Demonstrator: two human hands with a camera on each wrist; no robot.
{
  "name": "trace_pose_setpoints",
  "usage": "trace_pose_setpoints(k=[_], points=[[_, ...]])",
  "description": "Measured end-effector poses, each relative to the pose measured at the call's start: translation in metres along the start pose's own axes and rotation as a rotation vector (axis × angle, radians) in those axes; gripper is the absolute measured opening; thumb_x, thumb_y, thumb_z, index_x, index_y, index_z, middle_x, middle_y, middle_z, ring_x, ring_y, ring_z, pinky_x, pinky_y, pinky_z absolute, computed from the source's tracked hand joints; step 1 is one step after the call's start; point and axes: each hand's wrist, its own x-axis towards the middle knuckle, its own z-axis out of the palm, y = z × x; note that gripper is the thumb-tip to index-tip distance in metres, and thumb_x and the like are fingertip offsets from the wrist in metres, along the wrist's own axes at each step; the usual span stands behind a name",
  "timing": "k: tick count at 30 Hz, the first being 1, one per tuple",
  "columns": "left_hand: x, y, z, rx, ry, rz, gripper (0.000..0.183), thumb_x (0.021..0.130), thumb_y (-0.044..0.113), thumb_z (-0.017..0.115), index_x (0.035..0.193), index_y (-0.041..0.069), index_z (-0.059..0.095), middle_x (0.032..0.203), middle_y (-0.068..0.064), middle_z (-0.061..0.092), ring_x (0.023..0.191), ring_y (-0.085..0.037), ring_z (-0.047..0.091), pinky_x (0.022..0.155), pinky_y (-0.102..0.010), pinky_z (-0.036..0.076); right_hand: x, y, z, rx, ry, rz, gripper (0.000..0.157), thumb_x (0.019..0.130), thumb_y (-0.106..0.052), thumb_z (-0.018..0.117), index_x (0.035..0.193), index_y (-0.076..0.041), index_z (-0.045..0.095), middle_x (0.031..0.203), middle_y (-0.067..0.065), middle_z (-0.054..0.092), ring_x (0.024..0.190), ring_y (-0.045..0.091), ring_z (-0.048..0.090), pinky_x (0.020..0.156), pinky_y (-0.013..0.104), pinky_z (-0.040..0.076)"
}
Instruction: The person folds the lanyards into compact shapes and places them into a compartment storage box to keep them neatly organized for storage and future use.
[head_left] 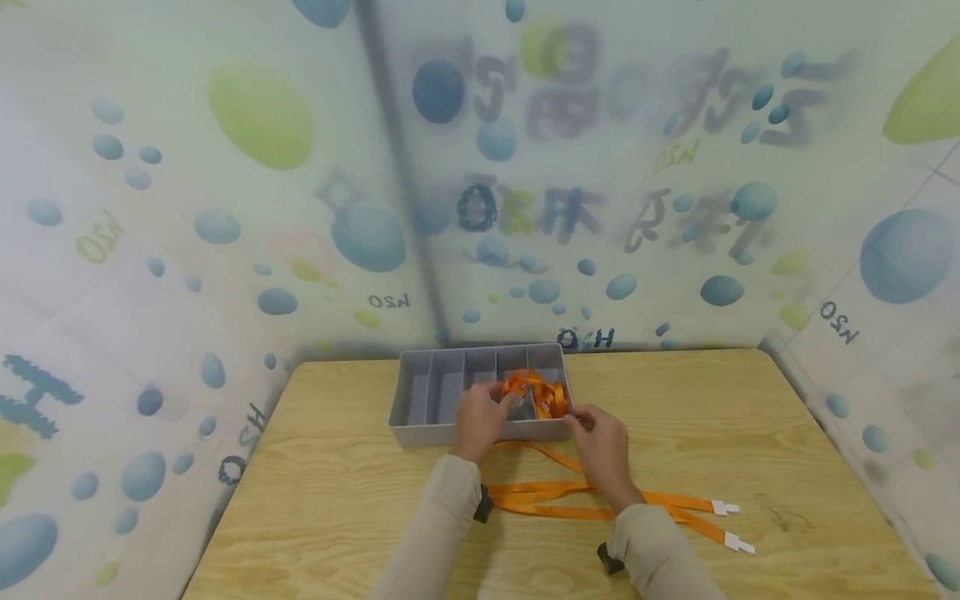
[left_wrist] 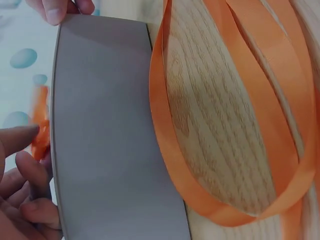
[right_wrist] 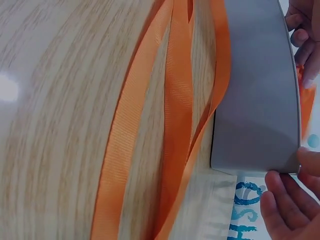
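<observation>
A grey divided box [head_left: 423,435] stands at the table's back. Rolled orange lanyards [head_left: 553,400] bulge from its right-hand compartments. My left hand [head_left: 480,421] reaches over the front wall and pinches part of an orange lanyard [left_wrist: 41,125] between thumb and finger. With my right hand [head_left: 602,446] I grip the box's front right corner; in the right wrist view the thumb lies at the rim and the fingers [right_wrist: 287,202] at the end wall. More orange lanyards [head_left: 543,492] lie loose on the table below my hands, partly hidden by the right forearm.
White clips [head_left: 738,543] end the loose lanyards toward the right of the wooden table [head_left: 322,500]. Several compartments on the box's left side [head_left: 412,392] hold nothing visible. A patterned sheet [head_left: 300,208] hangs behind and at both sides.
</observation>
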Motion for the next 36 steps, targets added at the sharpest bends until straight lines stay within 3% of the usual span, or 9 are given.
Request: trace_pose_setpoints(k=[3, 7, 17, 24, 30, 36], points=[[0.0, 0.0, -0.001, -0.043, -0.019, -0.002, 0.034, 0.087, 0.024, 0.079, 0.113, 0.001, 0.074, 0.076, -0.003, 0.073, 0.049, -0.007, 0.054, 0.043, -0.024, 0.037, 0.0, -0.001, 0.0, 0.007, -0.009, 0.007, 0.012, 0.087, -0.007, 0.077, 0.095, 0.002, 0.076, 0.09, 0.013, 0.075, 0.079, 0.026, 0.071, 0.071, 0.042, 0.058], [-0.001, 0.0, -0.003, -0.1, -0.036, 0.023, 0.043, 0.087, 0.023, 0.078, 0.122, 0.0, 0.069, 0.079, -0.005, 0.074, 0.036, -0.009, 0.041, 0.037, -0.024, 0.023, 0.001, -0.003, -0.001, 0.028, -0.022, 0.024, 0.012, 0.089, -0.008, 0.076, 0.095, 0.002, 0.075, 0.089, 0.012, 0.074, 0.079, 0.026, 0.071, 0.072, 0.043, 0.058], [-0.007, -0.004, -0.003, -0.097, -0.05, 0.068, 0.043, 0.088, 0.024, 0.078, 0.124, 0.003, 0.069, 0.097, -0.009, 0.075, 0.038, -0.007, 0.021, 0.037, -0.023, 0.019, 0.001, -0.001, -0.006, 0.034, -0.063, 0.04, 0.013, 0.091, -0.005, 0.073, 0.1, 0.003, 0.075, 0.095, 0.014, 0.074, 0.084, 0.027, 0.071, 0.075, 0.04, 0.058], [-0.013, -0.012, 0.0, -0.135, -0.018, 0.144, 0.042, 0.089, 0.026, 0.077, 0.125, 0.006, 0.069, 0.098, -0.007, 0.075, 0.036, -0.005, 0.025, 0.038, -0.021, 0.022, -0.004, 0.0, -0.019, 0.078, -0.154, 0.055, 0.026, 0.094, -0.004, 0.068, 0.119, 0.003, 0.069, 0.107, 0.016, 0.072, 0.093, 0.03, 0.071, 0.082, 0.044, 0.057], [-0.021, -0.017, 0.002, -0.223, 0.02, 0.217, 0.041, 0.089, 0.027, 0.077, 0.122, 0.003, 0.07, 0.096, -0.005, 0.075, 0.038, -0.004, 0.035, 0.036, -0.022, 0.031, -0.009, 0.004, -0.03, 0.084, -0.141, 0.034, 0.026, 0.092, -0.004, 0.071, 0.117, 0.003, 0.07, 0.101, 0.013, 0.072, 0.088, 0.027, 0.071, 0.078, 0.042, 0.057], [-0.031, -0.02, 0.003, -0.276, -0.051, 0.235, 0.035, 0.089, 0.025, 0.077, 0.117, 0.005, 0.072, 0.098, -0.006, 0.075, 0.044, -0.001, 0.037, 0.042, -0.02, 0.034, -0.014, 0.004, -0.046, 0.036, -0.158, 0.015, 0.024, 0.092, -0.004, 0.07, 0.115, -0.001, 0.071, 0.098, 0.01, 0.073, 0.08, 0.021, 0.069, 0.074, 0.035, 0.058]])
